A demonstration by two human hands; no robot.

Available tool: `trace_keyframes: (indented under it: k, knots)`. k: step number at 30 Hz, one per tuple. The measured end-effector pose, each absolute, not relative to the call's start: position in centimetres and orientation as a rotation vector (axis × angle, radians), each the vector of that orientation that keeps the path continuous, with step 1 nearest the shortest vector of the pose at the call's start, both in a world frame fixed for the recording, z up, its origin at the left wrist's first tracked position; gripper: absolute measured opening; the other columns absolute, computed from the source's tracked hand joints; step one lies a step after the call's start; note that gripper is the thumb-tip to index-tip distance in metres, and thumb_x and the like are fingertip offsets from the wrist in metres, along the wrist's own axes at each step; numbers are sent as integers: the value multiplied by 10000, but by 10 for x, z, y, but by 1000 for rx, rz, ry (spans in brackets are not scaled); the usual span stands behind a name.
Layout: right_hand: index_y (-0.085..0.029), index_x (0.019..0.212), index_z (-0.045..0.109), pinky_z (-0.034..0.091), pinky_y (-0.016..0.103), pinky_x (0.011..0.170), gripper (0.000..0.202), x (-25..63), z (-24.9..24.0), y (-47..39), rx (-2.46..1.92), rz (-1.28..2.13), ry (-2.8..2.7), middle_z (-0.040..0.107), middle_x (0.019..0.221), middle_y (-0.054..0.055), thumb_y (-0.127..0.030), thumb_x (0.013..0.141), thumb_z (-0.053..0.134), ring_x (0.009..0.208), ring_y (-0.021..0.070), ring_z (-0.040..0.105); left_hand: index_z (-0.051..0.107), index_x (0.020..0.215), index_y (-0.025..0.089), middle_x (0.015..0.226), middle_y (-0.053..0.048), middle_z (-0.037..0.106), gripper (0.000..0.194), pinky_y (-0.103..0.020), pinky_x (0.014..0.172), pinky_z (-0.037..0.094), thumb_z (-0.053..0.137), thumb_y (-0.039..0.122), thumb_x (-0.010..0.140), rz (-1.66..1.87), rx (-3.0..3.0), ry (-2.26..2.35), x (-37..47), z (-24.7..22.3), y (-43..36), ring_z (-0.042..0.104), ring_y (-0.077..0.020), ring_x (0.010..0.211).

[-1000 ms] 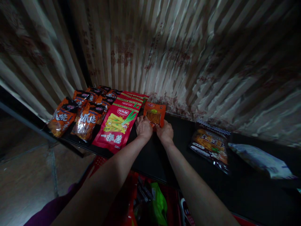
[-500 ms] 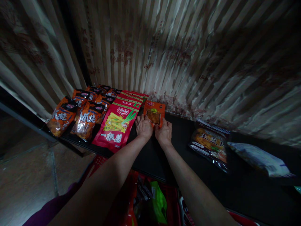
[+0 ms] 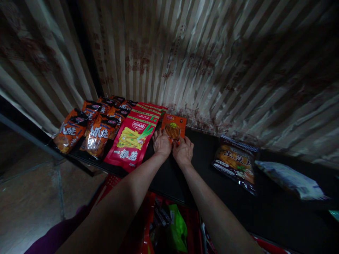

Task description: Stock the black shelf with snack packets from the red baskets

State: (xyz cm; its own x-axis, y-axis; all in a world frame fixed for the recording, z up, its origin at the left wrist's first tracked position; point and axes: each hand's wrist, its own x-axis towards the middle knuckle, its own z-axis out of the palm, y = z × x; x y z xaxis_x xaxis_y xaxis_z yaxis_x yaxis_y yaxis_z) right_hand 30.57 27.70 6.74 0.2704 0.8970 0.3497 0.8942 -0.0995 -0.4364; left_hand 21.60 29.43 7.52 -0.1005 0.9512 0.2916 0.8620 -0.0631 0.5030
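Note:
A small orange snack packet [image 3: 174, 126] lies on the black shelf [image 3: 169, 178], its printed front facing up. At its lower left edge my left hand [image 3: 161, 144] grips it with bent fingers. My right hand [image 3: 183, 151] has its fingers curled onto the lower right edge; the thumb tips are partly hidden. Just left of my left hand, red snack bags [image 3: 134, 141] overlap in a row running back toward the curtain. Beyond them, several orange-and-black snack bags [image 3: 97, 134] lie in rows at the shelf's left end.
To the right lie a dark potato-chip bag [image 3: 235, 160] and a white-blue bag [image 3: 290, 179]. Below the shelf's front edge, a red basket [image 3: 194, 225] holds a green bag [image 3: 178, 225] and other packets. A pleated curtain [image 3: 164, 46] hangs behind; a dark post [image 3: 88, 53] stands at left.
My right hand has shifted slightly left and down along the orange packet's lower edge. The packet lies almost where it was, and my left hand has hardly moved.

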Motion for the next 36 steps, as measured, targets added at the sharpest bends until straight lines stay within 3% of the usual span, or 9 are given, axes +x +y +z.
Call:
trace_keyframes:
  k: [9, 15, 20, 24, 30, 36]
  knots:
    - [-175, 1181, 572, 358, 482, 907, 395, 303, 74, 272, -2034, 73, -1549, 439, 1329, 169, -282, 821, 451, 1155, 334, 411, 480, 1270, 101, 1425, -151, 383, 423, -397, 1073, 293, 435, 200, 861, 916, 2090, 1944, 219, 82, 286, 286, -239, 1342]
    - [-185, 1178, 569, 375, 500, 903, 388, 303, 75, 270, -2004, 99, -1595, 425, 1346, 180, -318, 840, 432, 1188, 340, 403, 587, 1149, 206, 1406, -47, 432, 358, -407, 1088, 293, 351, 163, 884, 1109, 2380, 1706, 182, 115, 227, 254, -189, 1361]
    - [-166, 1185, 549, 335, 538, 954, 385, 299, 78, 269, -1897, -92, -1621, 362, 1406, 166, -285, 840, 425, 1263, 329, 312, 556, 1168, 228, 1441, -37, 369, 363, -475, 1101, 257, 401, 150, 849, 1206, 2377, 1953, 113, 129, 188, 105, -229, 1404]
    - [-154, 1213, 521, 316, 510, 1002, 398, 287, 88, 275, -1679, -162, -1750, 315, 1443, 156, -266, 854, 391, 1305, 295, 278, 512, 1215, 204, 1451, -78, 351, 369, -480, 1097, 266, 437, 259, 858, 1222, 2307, 2105, 80, 120, 183, 118, -250, 1401]
    - [-119, 1215, 515, 317, 420, 1042, 441, 249, 104, 299, -1509, 124, -1699, 497, 1314, 159, -334, 898, 296, 1270, 229, 389, 432, 1319, 183, 1459, -99, 338, 488, -461, 1095, 268, 450, 327, 853, 1085, 2294, 2140, 74, 102, 187, 170, -266, 1390]
    - [-148, 1148, 574, 450, 342, 891, 524, 228, 100, 339, -1572, 517, -1340, 640, 1125, 129, -445, 913, 211, 1050, 209, 584, 416, 1348, 185, 1475, -113, 301, 534, -458, 1104, 244, 442, 382, 852, 1022, 2312, 2090, 75, 86, 186, 166, -278, 1390]
